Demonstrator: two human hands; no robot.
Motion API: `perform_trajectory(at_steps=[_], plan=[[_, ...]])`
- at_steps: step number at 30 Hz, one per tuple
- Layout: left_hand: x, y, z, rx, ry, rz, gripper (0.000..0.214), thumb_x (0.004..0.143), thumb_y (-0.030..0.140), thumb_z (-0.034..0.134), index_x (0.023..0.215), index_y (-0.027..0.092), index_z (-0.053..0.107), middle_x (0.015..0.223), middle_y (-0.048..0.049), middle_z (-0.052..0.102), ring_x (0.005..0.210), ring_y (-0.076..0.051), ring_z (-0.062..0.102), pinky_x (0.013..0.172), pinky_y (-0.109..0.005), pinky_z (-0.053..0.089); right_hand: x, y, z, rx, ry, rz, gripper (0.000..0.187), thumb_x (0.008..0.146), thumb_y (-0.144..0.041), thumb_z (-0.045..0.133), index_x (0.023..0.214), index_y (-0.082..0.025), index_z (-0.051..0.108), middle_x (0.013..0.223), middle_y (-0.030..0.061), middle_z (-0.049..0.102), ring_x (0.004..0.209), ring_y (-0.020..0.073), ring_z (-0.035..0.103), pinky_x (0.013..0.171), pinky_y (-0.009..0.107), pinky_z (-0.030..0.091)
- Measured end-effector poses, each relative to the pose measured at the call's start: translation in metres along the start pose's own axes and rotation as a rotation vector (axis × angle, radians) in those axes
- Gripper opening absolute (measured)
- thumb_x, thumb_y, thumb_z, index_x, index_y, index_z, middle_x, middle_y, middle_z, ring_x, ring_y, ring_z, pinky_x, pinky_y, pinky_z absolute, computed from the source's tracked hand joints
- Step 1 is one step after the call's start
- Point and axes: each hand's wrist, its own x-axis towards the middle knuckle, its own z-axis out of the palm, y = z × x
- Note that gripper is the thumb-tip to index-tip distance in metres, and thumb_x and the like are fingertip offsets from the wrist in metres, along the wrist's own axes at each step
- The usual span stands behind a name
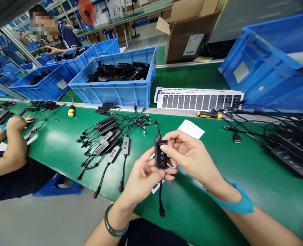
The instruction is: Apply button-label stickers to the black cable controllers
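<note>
My left hand (143,177) pinches the lower end of a small black inline controller (161,155) with red and white button marks and a short cable at each end. My right hand (189,155) holds the controller's upper right edge with thumb and forefinger, the other fingers curled behind it. Both hands hover above the green bench (207,191). To the left lies a row of several similar controllers with grey label faces (110,141). A sheet of grey label stickers (197,100) lies beyond, next to a white backing paper (191,128).
A blue crate of black parts (118,80) stands at the back, more crates (46,82) to its left and a large one (274,61) at the right. Two yellow-handled screwdrivers (71,111) (209,115), black cables (281,133), a cardboard box (189,30). A co-worker's arm (13,136) at the left.
</note>
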Motion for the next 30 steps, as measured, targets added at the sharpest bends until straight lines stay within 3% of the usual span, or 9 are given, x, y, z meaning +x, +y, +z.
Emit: perform_trajectory(at_steps=[18, 23, 26, 30], plan=[[-0.002, -0.006, 0.007, 0.099, 0.063, 0.063, 0.064, 0.082, 0.034, 0.074, 0.139, 0.017, 0.048, 0.096, -0.0098, 0.072, 0.086, -0.022, 0.072, 0.075, -0.031, 0.058, -0.003, 0.004, 0.005, -0.095, 0.061, -0.009, 0.021, 0.080, -0.035, 0.068, 0.092, -0.020, 0.060, 0.065, -0.0045, 0.051, 0.045, 0.0081, 0.048, 0.039, 0.021, 0.042], [-0.002, -0.006, 0.008, 0.114, 0.098, 0.057, 0.065, 0.080, 0.035, 0.075, 0.137, 0.015, 0.049, 0.099, -0.0118, 0.072, 0.083, -0.021, 0.072, 0.073, -0.029, 0.058, 0.003, 0.007, -0.001, -0.089, 0.056, -0.015, 0.057, 0.077, -0.032, 0.071, 0.126, -0.025, 0.044, 0.066, -0.0066, 0.051, 0.056, 0.0125, 0.053, 0.049, 0.024, 0.048], [-0.002, -0.005, 0.007, 0.069, 0.088, 0.052, 0.062, 0.078, 0.033, 0.078, 0.132, 0.016, 0.054, 0.100, -0.0114, 0.073, 0.081, -0.020, 0.072, 0.071, -0.028, 0.058, 0.004, 0.006, -0.006, -0.138, -0.049, 0.040, 0.056, 0.071, -0.033, 0.076, 0.119, -0.022, 0.047, 0.083, -0.0010, 0.055, 0.064, 0.0125, 0.056, 0.053, 0.024, 0.051], [-0.002, -0.003, 0.006, 0.027, 0.043, 0.005, 0.058, 0.068, 0.024, 0.085, 0.121, 0.016, 0.062, 0.098, -0.0100, 0.074, 0.075, -0.018, 0.072, 0.067, -0.025, 0.058, 0.002, 0.004, -0.006, -0.092, -0.333, 0.176, 0.078, 0.066, -0.026, 0.080, 0.132, -0.027, 0.039, 0.093, 0.0001, 0.058, 0.060, 0.0111, 0.057, 0.045, 0.021, 0.047]])
